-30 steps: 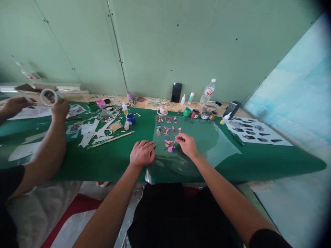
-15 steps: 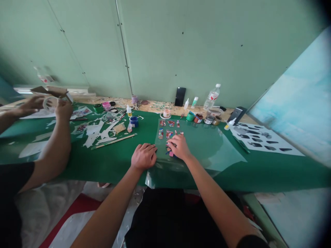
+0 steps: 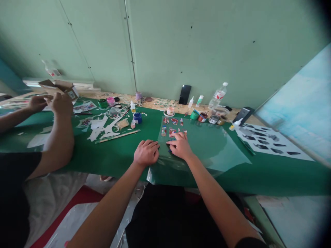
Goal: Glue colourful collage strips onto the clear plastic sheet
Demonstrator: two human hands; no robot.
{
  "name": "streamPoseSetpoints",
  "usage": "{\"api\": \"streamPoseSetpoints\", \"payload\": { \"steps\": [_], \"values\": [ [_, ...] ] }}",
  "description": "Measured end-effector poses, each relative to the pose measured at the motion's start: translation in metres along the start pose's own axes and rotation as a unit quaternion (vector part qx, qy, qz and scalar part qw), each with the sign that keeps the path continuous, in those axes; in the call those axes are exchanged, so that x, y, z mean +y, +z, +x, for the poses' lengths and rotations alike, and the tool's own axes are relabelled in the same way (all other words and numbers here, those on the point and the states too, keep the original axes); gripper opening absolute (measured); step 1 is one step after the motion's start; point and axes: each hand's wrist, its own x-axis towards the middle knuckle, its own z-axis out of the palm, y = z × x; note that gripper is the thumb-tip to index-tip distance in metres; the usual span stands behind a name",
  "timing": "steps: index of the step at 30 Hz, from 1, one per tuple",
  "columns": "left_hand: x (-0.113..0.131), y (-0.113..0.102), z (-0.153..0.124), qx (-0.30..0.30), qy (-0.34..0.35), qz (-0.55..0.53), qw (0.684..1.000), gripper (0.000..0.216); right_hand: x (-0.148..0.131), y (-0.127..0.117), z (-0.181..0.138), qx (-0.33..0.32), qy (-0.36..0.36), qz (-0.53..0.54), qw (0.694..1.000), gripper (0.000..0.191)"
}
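Nearest the person's body, the lower edge of a clear plastic sheet [image 3: 207,139] is drooping over the front of the green table cover [image 3: 111,159], just below the hands. The left hand [image 3: 146,152] is resting palm down at the sheet's left edge, its fingers lying close together; whether anything is under the palm, I cannot tell. The right hand [image 3: 180,145] is bending over the sheet, thumb and forefinger slightly parted above small blue scraps [image 3: 170,151] that its fingers are partly hiding. Whether it is pinching one, I cannot tell. Just beyond the right fingertips, mosaic-like coloured pieces [image 3: 164,131] are lying in rows on the sheet.

Beyond the left hand and to its left, a thin stick [image 3: 117,136] is lying aslant near white paper cuttings [image 3: 97,128], and a blue paint pot [image 3: 137,118] is standing farther on. Well to the right of the right hand, a printed sheet [image 3: 275,146] is showing dark shapes.

Past the coloured pieces, a peach-coloured jar [image 3: 170,111] is standing ahead of the hands, with a green pot [image 3: 194,115] to its right. Far left of the left hand, a co-worker's hands [image 3: 61,104] are coming together before a cardboard box [image 3: 67,85]. Farthest ahead, a black phone [image 3: 184,94] is leaning against the pale green wall [image 3: 157,44], while a plastic bottle [image 3: 218,95] is standing to its right.
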Motion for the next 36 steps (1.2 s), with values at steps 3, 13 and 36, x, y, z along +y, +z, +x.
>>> {"api": "streamPoseSetpoints", "payload": {
  "steps": [3,13,36],
  "values": [
    [0.0,0.0003,-0.0001,-0.001,-0.002,-0.002,1.0,0.03,-0.0003,0.0012,0.0002,-0.007,0.002,-0.003,1.0,0.033],
    [-0.0002,-0.0005,-0.0009,-0.004,-0.004,-0.004,1.0,0.031,0.0057,0.0013,0.0003,-0.017,-0.002,0.029,0.999,0.028],
    [-0.0002,-0.0005,-0.0006,-0.008,-0.006,-0.01,1.0,0.031,0.0015,-0.0011,0.0027,-0.038,0.024,0.036,0.998,0.033]
  ]
}}
